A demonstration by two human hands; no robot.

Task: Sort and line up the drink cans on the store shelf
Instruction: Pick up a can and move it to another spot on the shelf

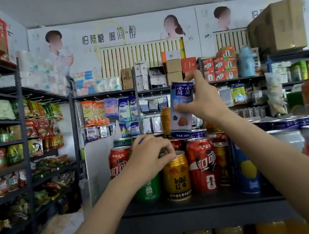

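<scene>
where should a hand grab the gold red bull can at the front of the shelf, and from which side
Probably the top rim, from above. The gold Red Bull can stands upright, wedged between the green can and the red cola can, so its sides are blocked. The left hand already sits over that spot. Its front face is open too, but only the upper edge lets fingers close round it.

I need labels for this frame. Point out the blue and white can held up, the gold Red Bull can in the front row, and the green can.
blue and white can (181, 110): head view, middle of its label.
gold Red Bull can (177, 176): head view, front label.
green can (148, 189): head view, lower body below the left hand.
</scene>
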